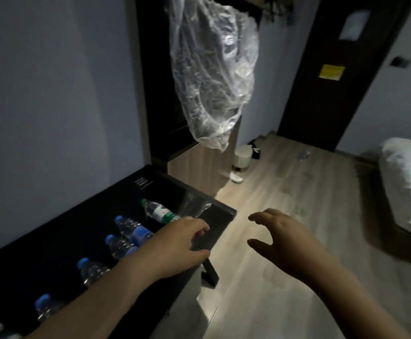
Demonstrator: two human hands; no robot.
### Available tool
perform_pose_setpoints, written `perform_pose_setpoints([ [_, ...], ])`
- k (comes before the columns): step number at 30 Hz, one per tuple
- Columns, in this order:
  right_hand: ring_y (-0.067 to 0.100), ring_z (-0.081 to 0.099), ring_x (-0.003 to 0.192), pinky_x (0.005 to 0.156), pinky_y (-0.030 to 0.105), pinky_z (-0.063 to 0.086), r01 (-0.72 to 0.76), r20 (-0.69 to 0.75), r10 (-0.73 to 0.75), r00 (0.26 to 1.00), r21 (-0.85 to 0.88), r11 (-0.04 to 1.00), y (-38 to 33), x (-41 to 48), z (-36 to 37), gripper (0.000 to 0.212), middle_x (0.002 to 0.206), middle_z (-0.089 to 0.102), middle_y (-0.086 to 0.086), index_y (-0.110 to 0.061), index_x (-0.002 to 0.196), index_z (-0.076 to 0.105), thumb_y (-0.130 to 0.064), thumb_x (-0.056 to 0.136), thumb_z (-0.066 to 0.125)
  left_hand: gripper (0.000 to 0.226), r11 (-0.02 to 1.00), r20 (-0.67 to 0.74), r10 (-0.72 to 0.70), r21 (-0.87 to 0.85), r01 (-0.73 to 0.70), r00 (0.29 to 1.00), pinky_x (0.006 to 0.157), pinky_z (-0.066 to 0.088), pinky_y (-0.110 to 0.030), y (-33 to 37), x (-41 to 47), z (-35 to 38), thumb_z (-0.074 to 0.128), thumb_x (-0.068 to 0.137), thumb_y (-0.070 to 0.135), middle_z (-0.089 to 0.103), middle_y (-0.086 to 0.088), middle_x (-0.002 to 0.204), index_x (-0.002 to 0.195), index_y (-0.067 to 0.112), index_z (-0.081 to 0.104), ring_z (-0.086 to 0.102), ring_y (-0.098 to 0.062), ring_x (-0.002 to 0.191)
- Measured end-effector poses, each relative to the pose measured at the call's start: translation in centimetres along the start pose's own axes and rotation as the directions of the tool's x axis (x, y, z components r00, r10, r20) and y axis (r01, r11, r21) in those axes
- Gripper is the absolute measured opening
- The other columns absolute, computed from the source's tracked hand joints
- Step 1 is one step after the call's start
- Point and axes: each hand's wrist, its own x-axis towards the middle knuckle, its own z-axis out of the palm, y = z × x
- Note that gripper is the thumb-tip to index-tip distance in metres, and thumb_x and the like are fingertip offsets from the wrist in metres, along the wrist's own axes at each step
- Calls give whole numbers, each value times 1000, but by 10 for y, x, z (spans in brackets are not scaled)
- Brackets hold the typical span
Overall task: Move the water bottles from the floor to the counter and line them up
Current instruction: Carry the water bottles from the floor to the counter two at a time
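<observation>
Dim room, wood floor (285,192), black counter (219,211) along left wall. Row of blue-capped bottles (129,227) seen on counter; green-capped bottle (160,212) at far end, tilted. One bottle (304,154) left on floor near door. Left hand (177,241) over counter edge, fingers curled, nothing held. Right hand (282,238) spread, empty, above floor.

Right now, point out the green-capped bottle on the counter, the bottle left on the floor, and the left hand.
green-capped bottle (159,212): head view, on its label.
floor bottle (304,155): head view, on its body.
left hand (182,237): head view, back of hand.
</observation>
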Motion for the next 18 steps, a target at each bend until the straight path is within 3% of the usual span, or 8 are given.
perform_pose_setpoints([
  [4, 7, 53, 114, 89, 20, 43, -137, -66, 136, 989, -9, 991, 51, -2, -19, 49, 129, 51, -13, -32, 135, 45, -46, 90, 56, 47, 993, 75, 104, 51, -108, 992, 93, 44, -23, 32, 51, 9, 64, 83, 41, 52, 14, 118, 126, 31, 50, 51, -3, 103],
  [10, 6, 49, 120, 98, 22, 41, -273, -137, 271, 953, 2, 962, 103, 17, -50, 50, 132, 50, -12, -30, 137, 44, -46, 91, 56, 47, 964, 80, 264, 14, -266, 961, 93, 48, -30, 62, 140, 4, 65, 82, 42, 51, 17, 117, 126, 34, 51, 55, -3, 103],
  [18, 4, 50, 118, 100, 22, 43, -424, -256, 415, 873, 22, 905, 154, 79, -81, 50, 131, 52, -12, -32, 135, 44, -47, 89, 57, 45, 890, 42, 451, 47, -453, 891, 94, 41, -22, 87, 264, -19, 64, 84, 41, 51, 16, 120, 126, 32, 51, 50, -1, 110],
])
